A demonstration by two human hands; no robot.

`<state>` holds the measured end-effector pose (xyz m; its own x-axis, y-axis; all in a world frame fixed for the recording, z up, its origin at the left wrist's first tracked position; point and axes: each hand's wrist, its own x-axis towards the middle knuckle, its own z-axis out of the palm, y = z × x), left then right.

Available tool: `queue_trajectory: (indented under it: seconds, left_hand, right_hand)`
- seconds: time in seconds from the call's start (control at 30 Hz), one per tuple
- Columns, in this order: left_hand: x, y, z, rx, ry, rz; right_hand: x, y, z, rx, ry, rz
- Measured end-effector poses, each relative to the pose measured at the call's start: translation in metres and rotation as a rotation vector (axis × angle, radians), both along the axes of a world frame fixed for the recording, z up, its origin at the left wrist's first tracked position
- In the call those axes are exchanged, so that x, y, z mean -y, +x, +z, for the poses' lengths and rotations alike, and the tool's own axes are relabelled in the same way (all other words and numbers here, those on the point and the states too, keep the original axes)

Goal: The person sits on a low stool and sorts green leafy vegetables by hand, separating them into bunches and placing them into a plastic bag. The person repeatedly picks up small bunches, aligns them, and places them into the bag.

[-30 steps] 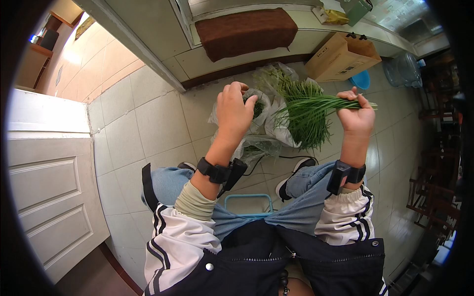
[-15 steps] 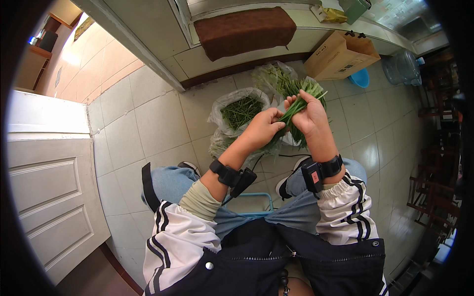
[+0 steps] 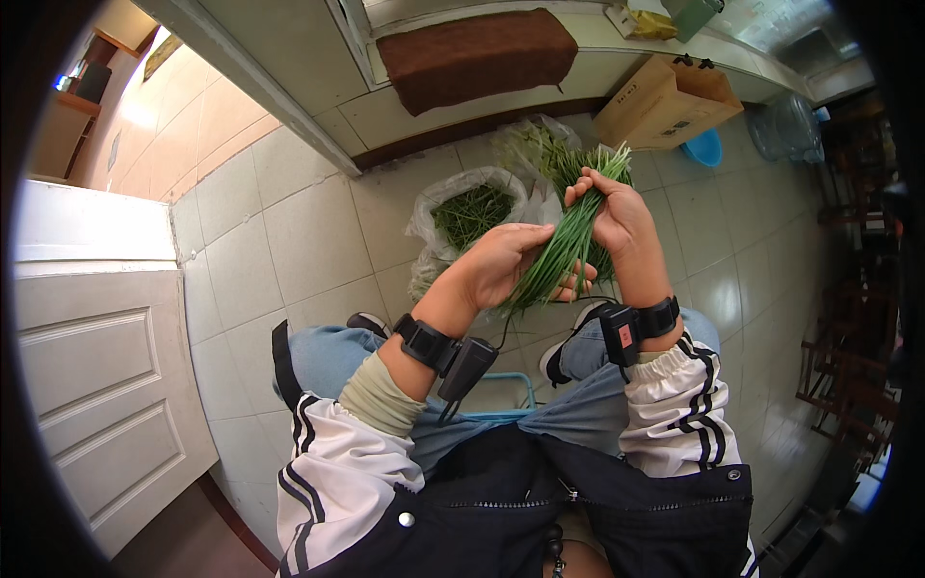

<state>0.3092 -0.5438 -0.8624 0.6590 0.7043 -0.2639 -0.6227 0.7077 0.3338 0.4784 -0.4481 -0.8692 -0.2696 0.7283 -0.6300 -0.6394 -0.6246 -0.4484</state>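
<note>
A bunch of long green chives (image 3: 567, 249) lies slantwise across both of my hands. My right hand (image 3: 618, 217) is closed round its upper part, where paler ends stick out. My left hand (image 3: 499, 268) cups the lower leaves loosely from beneath, thumb along the near-left side and fingertips curling out past the right side. More greens (image 3: 556, 159) lie on the floor behind my right hand, partly hidden by it. Left of the bunch, a clear plastic bag (image 3: 421, 224) stands with its mouth wide, holding loose green stalks (image 3: 473, 214).
Beyond the greens stand a tan paper bag (image 3: 641, 106), a blue basin (image 3: 703, 148) and a large water bottle (image 3: 785, 132). A brown cloth-covered block (image 3: 477, 60) is on the ledge. A white panelled door (image 3: 106, 385) is at left, dark wooden furniture (image 3: 848, 356) at right.
The chives have fanned out and hang lower toward me. My left hand has turned palm up and changed from a pinch to a loose cupping beneath them. My right hand keeps its hold.
</note>
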Motion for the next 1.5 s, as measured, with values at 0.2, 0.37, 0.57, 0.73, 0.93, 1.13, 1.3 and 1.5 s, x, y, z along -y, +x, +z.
queue_trajectory:
  seconds: [0.2,0.37,0.57,0.73,0.93,1.13,1.3,1.5]
  left_hand:
    - [0.012,0.007,0.002,0.073,-0.014,-0.022]
    - [0.015,0.008,0.004,0.148,-0.054,-0.033]
    - [0.016,0.008,0.008,0.135,-0.081,-0.047]
    - [0.017,0.007,0.008,0.136,-0.080,-0.051]
    - [0.021,0.006,0.006,0.124,-0.099,-0.048]
    - [0.021,0.012,0.008,0.082,-0.113,-0.049]
    - [0.017,0.017,0.008,-0.253,0.087,-0.127]
    - [0.009,0.024,-0.006,-0.496,0.202,-0.178]
  right_hand:
    - [-0.006,0.010,-0.004,-0.013,-0.026,-0.072]
    - [-0.006,0.014,-0.004,-0.057,-0.048,-0.082]
    - [-0.009,0.014,-0.004,-0.058,-0.060,-0.128]
    - [-0.010,0.016,-0.004,-0.087,-0.083,-0.177]
    - [-0.008,0.021,-0.007,-0.150,-0.067,-0.250]
    - [-0.009,0.028,-0.003,-0.140,-0.078,-0.277]
    - [-0.009,0.035,0.019,-0.184,0.162,-0.126]
    - [-0.005,0.034,0.041,-0.276,0.349,-0.029]
